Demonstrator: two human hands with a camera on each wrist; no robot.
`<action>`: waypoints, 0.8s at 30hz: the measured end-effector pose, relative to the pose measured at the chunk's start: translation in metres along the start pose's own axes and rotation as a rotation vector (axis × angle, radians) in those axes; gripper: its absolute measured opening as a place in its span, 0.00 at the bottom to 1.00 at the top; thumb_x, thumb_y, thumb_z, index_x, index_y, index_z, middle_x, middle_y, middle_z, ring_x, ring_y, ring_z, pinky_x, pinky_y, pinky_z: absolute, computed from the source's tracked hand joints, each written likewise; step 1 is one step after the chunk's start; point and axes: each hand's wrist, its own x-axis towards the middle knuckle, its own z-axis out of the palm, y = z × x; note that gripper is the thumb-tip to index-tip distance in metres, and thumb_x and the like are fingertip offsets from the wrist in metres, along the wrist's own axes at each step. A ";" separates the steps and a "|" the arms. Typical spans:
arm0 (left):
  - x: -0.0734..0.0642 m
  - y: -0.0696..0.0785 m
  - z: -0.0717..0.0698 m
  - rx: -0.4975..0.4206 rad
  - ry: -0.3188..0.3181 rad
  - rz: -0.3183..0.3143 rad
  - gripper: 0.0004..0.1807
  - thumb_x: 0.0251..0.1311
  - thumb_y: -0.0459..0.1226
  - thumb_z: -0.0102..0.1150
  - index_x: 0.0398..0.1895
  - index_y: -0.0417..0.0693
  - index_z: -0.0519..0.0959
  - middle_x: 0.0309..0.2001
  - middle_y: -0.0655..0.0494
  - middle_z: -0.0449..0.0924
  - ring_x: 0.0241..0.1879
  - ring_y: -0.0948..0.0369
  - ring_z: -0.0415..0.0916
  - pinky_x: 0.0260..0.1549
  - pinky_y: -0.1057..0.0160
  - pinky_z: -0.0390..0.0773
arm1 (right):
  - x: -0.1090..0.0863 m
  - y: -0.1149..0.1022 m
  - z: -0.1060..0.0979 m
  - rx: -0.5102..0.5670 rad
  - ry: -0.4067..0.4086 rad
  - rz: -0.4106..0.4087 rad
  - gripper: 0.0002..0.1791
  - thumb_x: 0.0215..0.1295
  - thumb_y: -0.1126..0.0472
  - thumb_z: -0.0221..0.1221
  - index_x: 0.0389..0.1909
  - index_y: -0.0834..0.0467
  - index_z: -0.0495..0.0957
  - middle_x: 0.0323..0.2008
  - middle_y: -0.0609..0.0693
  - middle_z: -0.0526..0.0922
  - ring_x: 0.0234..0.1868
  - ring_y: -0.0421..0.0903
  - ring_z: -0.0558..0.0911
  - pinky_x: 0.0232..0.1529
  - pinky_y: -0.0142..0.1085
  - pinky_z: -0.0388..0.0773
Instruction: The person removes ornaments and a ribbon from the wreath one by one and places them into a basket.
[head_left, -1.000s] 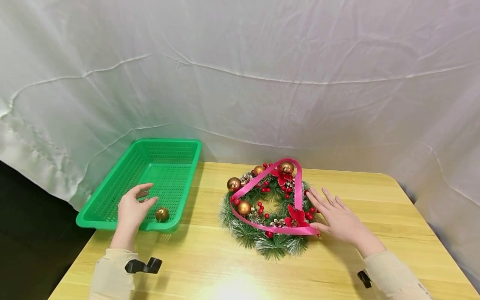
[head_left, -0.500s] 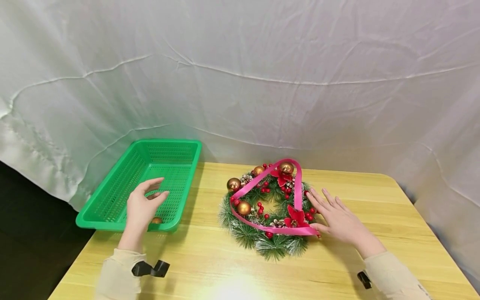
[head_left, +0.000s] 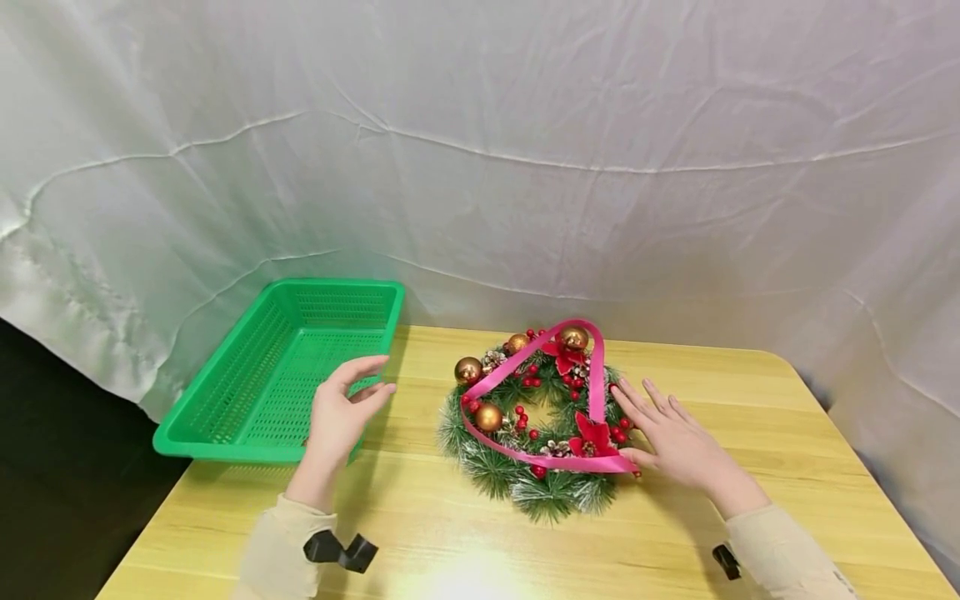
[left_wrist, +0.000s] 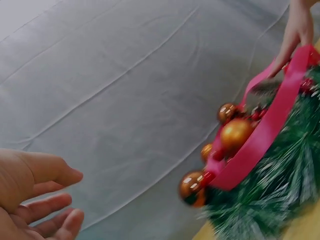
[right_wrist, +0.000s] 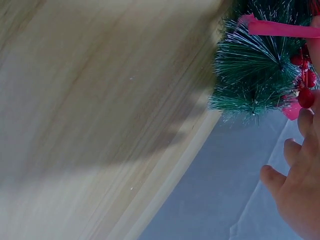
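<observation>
A green Christmas wreath (head_left: 491, 468) lies on the table, trimmed with bronze and gold balls (head_left: 489, 417), red berries, pine cones and red flowers (head_left: 592, 435). Over it runs a loop of pink ribbon (head_left: 597, 387). My right hand (head_left: 678, 442) rests at the wreath's right edge, fingers spread, thumb by the ribbon's lower end. My left hand (head_left: 339, 421) hovers at the right side of the green basket (head_left: 225, 451), fingers loosely bent and thumb apart. In the left wrist view, nothing sits between the left fingers (left_wrist: 52, 202) and thumb.
The basket stands at the table's back left; its front right corner is hidden behind my left hand. Pale cloth (head_left: 480, 208) hangs along the back of the wooden table (head_left: 750, 400). Black wrist mounts (head_left: 341, 550) stick out from both sleeves.
My left hand has moved right, from over the basket to its right side, and now covers the gold ball seen in the basket earlier. Right hand and wreath have stayed put.
</observation>
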 end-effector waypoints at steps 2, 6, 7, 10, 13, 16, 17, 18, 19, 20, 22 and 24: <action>-0.001 0.000 0.010 -0.033 -0.003 0.031 0.21 0.50 0.23 0.67 0.51 0.34 0.79 0.51 0.44 0.76 0.49 0.58 0.74 0.46 0.67 0.78 | 0.000 0.000 0.000 0.003 0.000 0.003 0.48 0.62 0.34 0.54 0.76 0.52 0.45 0.75 0.53 0.44 0.74 0.57 0.38 0.67 0.60 0.41; -0.003 0.000 0.027 -0.115 -0.036 0.077 0.20 0.48 0.20 0.66 0.48 0.29 0.78 0.50 0.40 0.76 0.50 0.52 0.74 0.47 0.65 0.78 | 0.000 0.000 0.001 0.001 0.004 0.005 0.49 0.62 0.33 0.53 0.76 0.52 0.46 0.75 0.53 0.44 0.74 0.57 0.38 0.68 0.59 0.41; -0.004 0.000 0.031 -0.135 -0.045 0.085 0.20 0.48 0.19 0.66 0.48 0.29 0.78 0.50 0.40 0.76 0.50 0.50 0.73 0.47 0.64 0.78 | 0.000 0.000 0.001 0.000 0.004 0.005 0.49 0.62 0.33 0.53 0.76 0.52 0.46 0.75 0.53 0.44 0.74 0.57 0.38 0.68 0.59 0.41; -0.006 -0.001 0.042 -0.182 -0.076 0.090 0.20 0.48 0.19 0.65 0.47 0.27 0.78 0.50 0.39 0.75 0.51 0.49 0.73 0.47 0.63 0.78 | 0.000 0.001 0.002 -0.006 0.006 0.002 0.49 0.62 0.33 0.53 0.76 0.53 0.46 0.75 0.53 0.44 0.73 0.57 0.39 0.67 0.60 0.42; -0.007 -0.003 0.051 -0.196 -0.098 0.081 0.19 0.48 0.20 0.66 0.47 0.28 0.78 0.50 0.40 0.76 0.50 0.49 0.73 0.47 0.62 0.78 | -0.001 0.001 0.002 -0.007 0.010 -0.001 0.48 0.62 0.34 0.53 0.76 0.53 0.46 0.75 0.53 0.44 0.73 0.58 0.39 0.67 0.60 0.42; -0.008 -0.007 0.058 -0.200 -0.115 0.070 0.19 0.49 0.21 0.66 0.47 0.29 0.79 0.50 0.41 0.76 0.48 0.51 0.75 0.47 0.61 0.78 | -0.001 0.002 0.003 -0.009 0.011 -0.001 0.48 0.62 0.34 0.53 0.76 0.53 0.46 0.75 0.53 0.44 0.73 0.57 0.39 0.67 0.60 0.42; -0.008 -0.007 0.060 -0.204 -0.122 0.072 0.19 0.49 0.21 0.67 0.47 0.30 0.79 0.50 0.40 0.76 0.48 0.52 0.75 0.47 0.61 0.78 | -0.001 0.002 0.003 -0.010 0.011 0.000 0.48 0.62 0.34 0.52 0.76 0.53 0.46 0.75 0.53 0.44 0.73 0.57 0.38 0.67 0.60 0.42; -0.008 -0.008 0.062 -0.208 -0.130 0.072 0.19 0.49 0.21 0.66 0.47 0.30 0.79 0.50 0.40 0.76 0.47 0.53 0.75 0.47 0.61 0.78 | -0.001 0.002 0.003 -0.010 0.010 0.000 0.48 0.62 0.34 0.52 0.76 0.53 0.46 0.75 0.53 0.44 0.73 0.57 0.38 0.67 0.60 0.42; -0.008 -0.009 0.064 -0.212 -0.140 0.069 0.19 0.49 0.21 0.66 0.47 0.30 0.79 0.50 0.39 0.76 0.47 0.53 0.76 0.48 0.60 0.78 | -0.001 0.001 0.003 -0.012 0.010 0.000 0.48 0.62 0.33 0.52 0.76 0.52 0.46 0.75 0.53 0.44 0.74 0.57 0.38 0.67 0.60 0.42; -0.008 -0.009 0.066 -0.219 -0.152 0.068 0.20 0.49 0.21 0.66 0.48 0.30 0.78 0.50 0.38 0.76 0.47 0.53 0.76 0.48 0.60 0.78 | -0.001 0.001 0.003 -0.013 0.009 0.000 0.48 0.62 0.33 0.52 0.76 0.52 0.46 0.75 0.52 0.44 0.74 0.57 0.38 0.67 0.60 0.42; -0.007 -0.009 0.070 -0.233 -0.179 0.065 0.21 0.48 0.20 0.66 0.48 0.28 0.77 0.51 0.35 0.74 0.47 0.51 0.75 0.49 0.59 0.77 | -0.001 0.001 0.002 -0.010 0.007 0.000 0.48 0.63 0.33 0.52 0.76 0.52 0.46 0.75 0.52 0.43 0.74 0.57 0.38 0.67 0.60 0.42; -0.007 -0.009 0.074 -0.238 -0.198 0.065 0.22 0.47 0.19 0.65 0.49 0.27 0.76 0.51 0.35 0.74 0.49 0.47 0.74 0.49 0.59 0.77 | -0.001 0.001 0.002 -0.005 0.008 -0.002 0.48 0.63 0.34 0.52 0.76 0.53 0.46 0.75 0.53 0.43 0.73 0.57 0.38 0.67 0.60 0.41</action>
